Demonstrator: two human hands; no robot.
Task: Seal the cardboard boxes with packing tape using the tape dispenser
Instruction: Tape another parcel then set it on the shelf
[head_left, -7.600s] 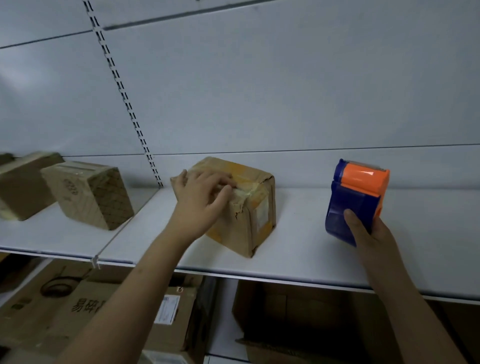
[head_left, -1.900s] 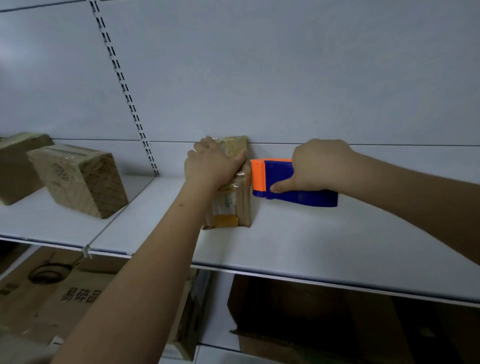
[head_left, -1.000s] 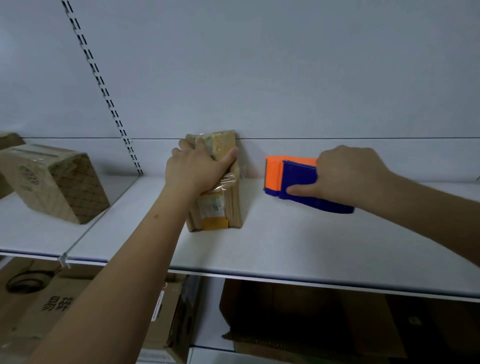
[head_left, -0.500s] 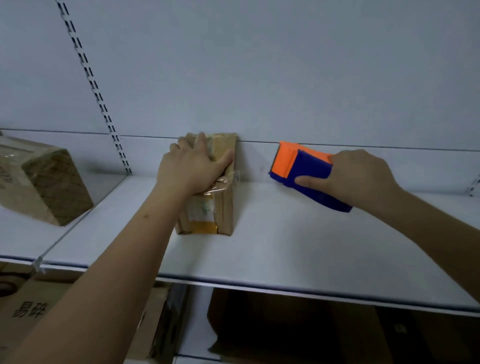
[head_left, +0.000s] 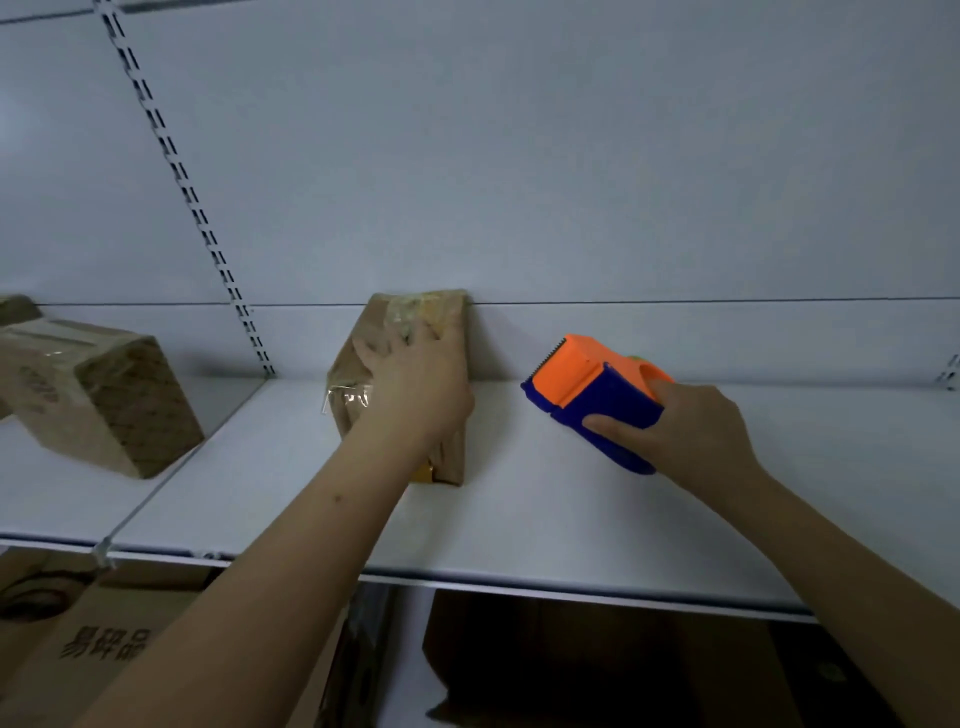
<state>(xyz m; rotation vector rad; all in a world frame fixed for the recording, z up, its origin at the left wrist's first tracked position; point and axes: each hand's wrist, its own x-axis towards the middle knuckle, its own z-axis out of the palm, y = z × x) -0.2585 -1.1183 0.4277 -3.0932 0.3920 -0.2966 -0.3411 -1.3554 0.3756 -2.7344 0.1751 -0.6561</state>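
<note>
With the left hand (head_left: 415, 384) pressing flat on the box (head_left: 410, 364), the right hand (head_left: 685, 436), gripping the tape dispenser (head_left: 592, 395) beside the box, should press the loose tape down smoothly.

A white metal shelf (head_left: 597, 519) is running across a pale grey back panel (head_left: 519, 156), where a slotted upright rail (head_left: 176, 176) is slanting down to the shelf's rear edge. Dim, even light is falling over the unit. Below the shelf, brown cartons (head_left: 93, 649) printed with dark characters are sitting in shadow.
</note>
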